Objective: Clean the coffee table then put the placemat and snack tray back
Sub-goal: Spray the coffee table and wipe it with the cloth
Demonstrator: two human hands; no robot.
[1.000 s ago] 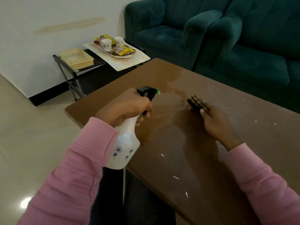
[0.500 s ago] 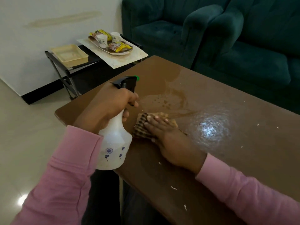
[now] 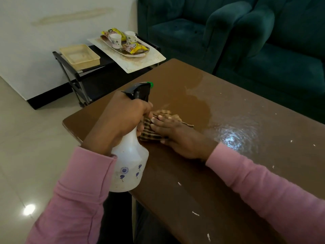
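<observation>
A: A teal sofa (image 3: 193, 32) stands behind the brown worktop (image 3: 228, 164), with pale floor tiles (image 3: 26, 138) to the left. How far along is the cleaning?

B: Midway, I'd judge. A wet patch (image 3: 198, 104) covers part of the far half, but white crumbs (image 3: 195, 213) dot the near and right parts.

A: And the hands?

B: The left hand (image 3: 121, 118) is wrapped round the neck of a white spray bottle (image 3: 130, 164) at the near edge. The right hand (image 3: 177, 138) lies flat, fingers straight, pressing a checked cloth (image 3: 151, 134) onto the worktop.

A: The placemat and snack tray?

B: Not back yet. The pale placemat (image 3: 151, 62) lies on a black folding stand (image 3: 73, 80) beyond the far corner. The snack tray (image 3: 139, 54) sits on it, carrying two cups (image 3: 115, 40) and yellow snack packets (image 3: 135, 48).
</observation>
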